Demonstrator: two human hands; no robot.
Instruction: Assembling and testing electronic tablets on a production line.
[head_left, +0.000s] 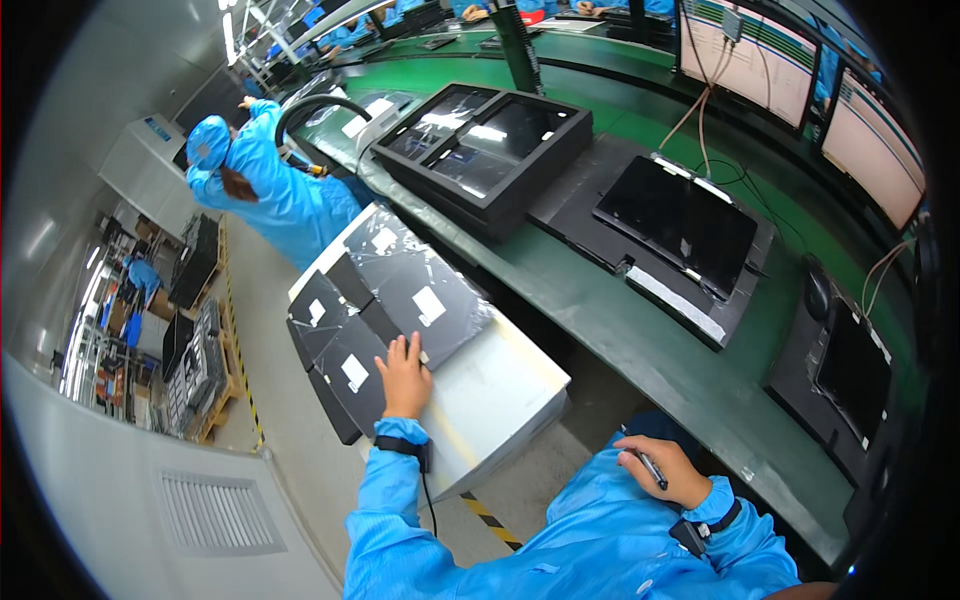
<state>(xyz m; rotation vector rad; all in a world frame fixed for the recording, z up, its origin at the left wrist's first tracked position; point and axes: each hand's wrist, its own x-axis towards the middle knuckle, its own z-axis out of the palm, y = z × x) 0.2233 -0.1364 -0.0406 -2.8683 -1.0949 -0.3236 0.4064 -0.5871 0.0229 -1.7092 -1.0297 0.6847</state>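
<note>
My left hand (405, 378) lies with fingers spread on a flat black panel (372, 395), one of several wrapped in clear film with white labels. These panels rest on a white box (505, 385) to the left of the bench. Resting near my lap, my right hand (672, 472) is closed around a dark pen (653, 469) with a shiny barrel. Both wrists wear dark bands over blue sleeves.
A green bench (640, 345) runs along the right. On it are a black foam tray (485, 150) of panels, a screen panel (680, 225) on a dark fixture, another panel (853, 375) and a mouse (816, 288). A co-worker in blue (265, 180) stands beyond the box.
</note>
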